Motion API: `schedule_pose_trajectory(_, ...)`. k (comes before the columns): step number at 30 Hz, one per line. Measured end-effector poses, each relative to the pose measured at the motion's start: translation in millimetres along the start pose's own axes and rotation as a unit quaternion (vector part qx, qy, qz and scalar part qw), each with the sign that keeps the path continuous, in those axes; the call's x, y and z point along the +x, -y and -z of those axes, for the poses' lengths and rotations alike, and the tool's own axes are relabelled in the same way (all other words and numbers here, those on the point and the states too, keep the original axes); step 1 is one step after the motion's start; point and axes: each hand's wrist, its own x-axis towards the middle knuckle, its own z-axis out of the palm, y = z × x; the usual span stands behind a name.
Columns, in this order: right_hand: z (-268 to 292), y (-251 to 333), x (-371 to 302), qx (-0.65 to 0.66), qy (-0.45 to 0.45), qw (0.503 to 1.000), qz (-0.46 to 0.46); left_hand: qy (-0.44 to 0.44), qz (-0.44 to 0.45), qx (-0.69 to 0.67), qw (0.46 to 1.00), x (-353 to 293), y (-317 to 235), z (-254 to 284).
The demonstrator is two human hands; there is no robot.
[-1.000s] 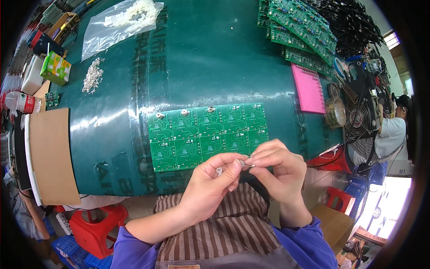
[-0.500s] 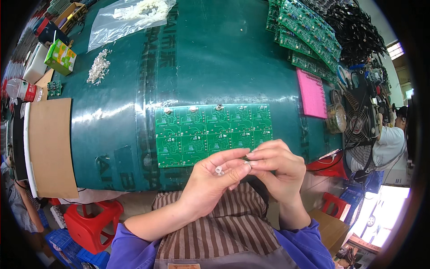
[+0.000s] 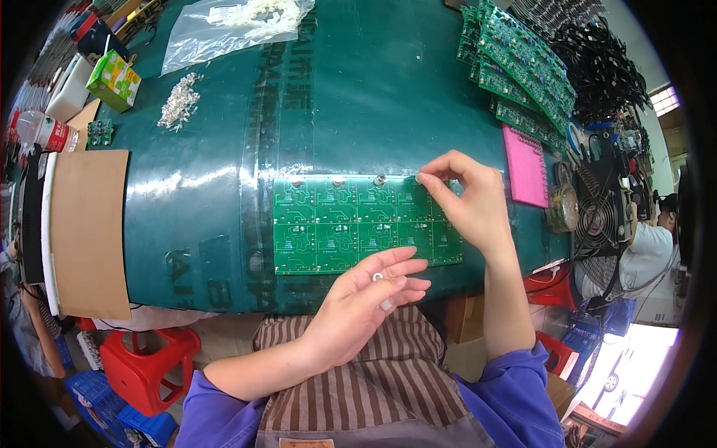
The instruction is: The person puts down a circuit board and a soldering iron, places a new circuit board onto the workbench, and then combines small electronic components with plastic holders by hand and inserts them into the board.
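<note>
A green panel of circuit boards lies flat on the green table mat. Along its far edge stand a few small round parts, one of them a metallic cylinder. My right hand reaches to that edge, thumb and forefinger pinched together at the board; whatever is between the tips is too small to make out. In front of the near edge, my left hand is half curled, palm up, with small white plastic pieces held among its fingers.
Small clear and silvery parts lie heaped at the far left, below a plastic bag of white pieces. Stacked populated circuit boards and a pink notebook sit at right. A brown cardboard sheet is at left.
My right hand has left my left hand and moved up to the panel's far edge. My left hand has stayed near the front edge, its fingers a little more spread.
</note>
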Motion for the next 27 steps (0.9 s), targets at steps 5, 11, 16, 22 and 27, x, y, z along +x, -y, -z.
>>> schedule_pose_trajectory(5, 0.8, 2.3, 5.5, -0.031, 0.057, 0.998, -0.027, 0.000, 0.002, -0.010, 1.000, 0.4, -1.1, 1.2)
schedule_pose_trajectory(11, -1.5, 0.5, 6.2, -0.035, 0.053, 0.997, -0.032, -0.002, -0.003, -0.011, 1.000, 0.9, -0.6, 1.7)
schedule_pose_trajectory(16, -2.4, -0.3, 5.5, -0.036, 0.048, 0.998, -0.027, -0.005, -0.001, -0.008, 1.000, 1.4, -0.6, 2.2)
schedule_pose_trajectory(22, -2.1, -0.4, 3.6, -0.048, 0.049, 0.998, -0.004, -0.014, 0.001, -0.003, 1.000, 0.7, -2.2, 1.1)
schedule_pose_trajectory(27, -0.8, 1.8, 2.5, -0.056, 0.056, 0.997, 0.006, -0.015, 0.002, -0.006, 1.000, 0.8, -2.4, 1.5)
